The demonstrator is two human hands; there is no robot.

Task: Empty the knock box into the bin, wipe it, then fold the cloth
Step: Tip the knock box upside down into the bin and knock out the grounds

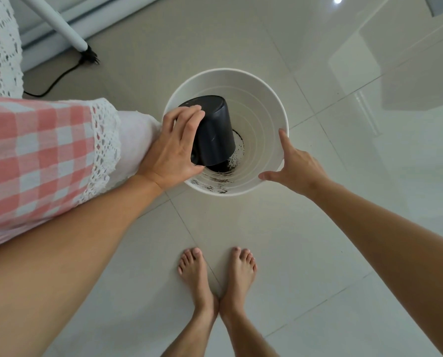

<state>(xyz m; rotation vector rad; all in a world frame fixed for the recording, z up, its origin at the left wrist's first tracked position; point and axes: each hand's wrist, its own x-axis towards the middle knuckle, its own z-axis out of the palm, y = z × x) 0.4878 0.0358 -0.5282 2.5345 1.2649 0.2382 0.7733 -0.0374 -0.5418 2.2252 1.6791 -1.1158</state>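
A black knock box point(214, 130) is turned upside down inside the white round bin point(261, 104) on the floor. My left hand point(174, 148) grips its side, mouth pointing down into the bin. Dark coffee grounds point(220, 180) lie at the bin's bottom and speckle its near inner wall. My right hand point(292, 161) rests on the bin's right rim, index finger along the edge and thumb on the near rim. No cloth for wiping is in sight.
A table with a pink checked, lace-edged tablecloth point(37, 155) juts in from the left, touching my left arm. A white stand leg point(68, 29) and a black cable point(58, 78) lie at the back left. My bare feet point(215, 274) stand on glossy pale tiles.
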